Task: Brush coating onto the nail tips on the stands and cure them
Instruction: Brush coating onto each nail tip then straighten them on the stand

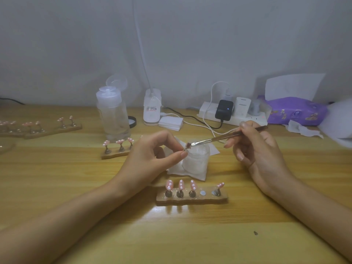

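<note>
One nail tip (pixel 187 145) pinched in left grip (pixel 152 155), one brush (pixel 219 139) in right grip (pixel 261 149); four tips (pixel 181 184) on near stand (pixel 190 201)

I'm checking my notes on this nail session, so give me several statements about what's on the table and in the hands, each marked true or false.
The right hand holds a thin brown-handled brush. True.
The left hand pinches a small nail tip on its post. True.
The near wooden stand has all five spots filled. False: four pink dotted nail tips stand on it, and one spot shows a bare silver disc.
The tall clear plastic bottle has its flip lid shut. False: the lid stands open.
The purple tissue pack lies at the far right. True.
</note>
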{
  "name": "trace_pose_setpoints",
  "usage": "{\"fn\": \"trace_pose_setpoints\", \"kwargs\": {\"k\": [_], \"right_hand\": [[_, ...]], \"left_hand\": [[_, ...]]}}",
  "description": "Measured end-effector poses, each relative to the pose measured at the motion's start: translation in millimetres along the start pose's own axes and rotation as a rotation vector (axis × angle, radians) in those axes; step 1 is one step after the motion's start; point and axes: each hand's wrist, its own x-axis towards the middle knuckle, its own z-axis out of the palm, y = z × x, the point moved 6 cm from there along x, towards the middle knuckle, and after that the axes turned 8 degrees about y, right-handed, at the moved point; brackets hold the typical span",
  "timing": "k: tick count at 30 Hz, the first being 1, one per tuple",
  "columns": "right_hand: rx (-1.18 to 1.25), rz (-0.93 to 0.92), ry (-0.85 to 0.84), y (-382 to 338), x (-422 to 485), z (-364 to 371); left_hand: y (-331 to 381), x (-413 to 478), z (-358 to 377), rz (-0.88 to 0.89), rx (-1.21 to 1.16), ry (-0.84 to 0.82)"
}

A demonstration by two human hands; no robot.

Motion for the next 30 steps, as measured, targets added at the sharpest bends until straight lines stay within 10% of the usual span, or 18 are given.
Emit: {"fn": "trace_pose_setpoints", "kwargs": {"k": [30], "right_hand": [[-0.004, 0.035, 0.045, 1.2, 0.5, -3.0]], "left_hand": [[0.3, -0.2, -0.6, 0.033, 0.001, -0.010]]}}
